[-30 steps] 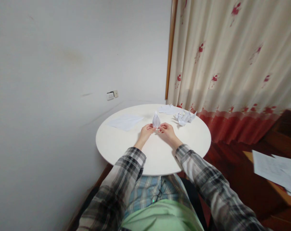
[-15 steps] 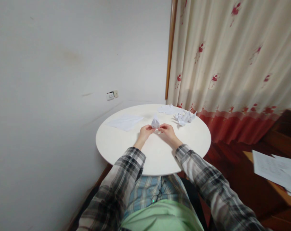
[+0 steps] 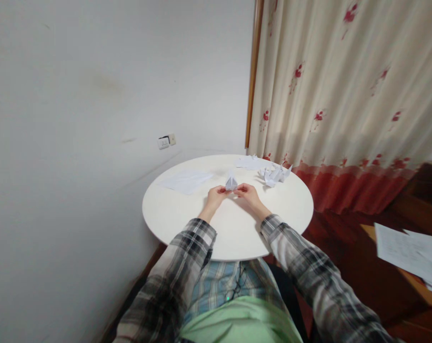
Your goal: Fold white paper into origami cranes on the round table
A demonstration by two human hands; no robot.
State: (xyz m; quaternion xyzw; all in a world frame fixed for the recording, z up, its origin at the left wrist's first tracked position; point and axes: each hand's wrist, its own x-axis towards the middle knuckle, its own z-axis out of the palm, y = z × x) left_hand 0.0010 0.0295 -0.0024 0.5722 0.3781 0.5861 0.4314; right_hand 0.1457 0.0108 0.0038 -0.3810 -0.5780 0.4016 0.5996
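Observation:
A small piece of folded white paper (image 3: 231, 181) with a pointed top is held upright above the round white table (image 3: 223, 238). My left hand (image 3: 216, 195) pinches its lower left edge, and my right hand (image 3: 247, 193) grips the lower right side. Both sets of fingertips are closed on the paper and partly hidden. To the right of my right hand lies a cluster of folded paper pieces (image 3: 274, 175). Flat white sheets (image 3: 187, 181) rest on the table beyond my left hand.
More white paper (image 3: 249, 162) lies at the table's far edge. A wall with a socket (image 3: 163, 142) is at the left, and a floral curtain (image 3: 344, 95) hangs behind on the right. Written sheets (image 3: 408, 252) lie on wooden furniture at the lower right.
The folded paper has turned or opened slightly between my fingers, so a dividing line now shows down its middle. My hands stay in almost the same place.

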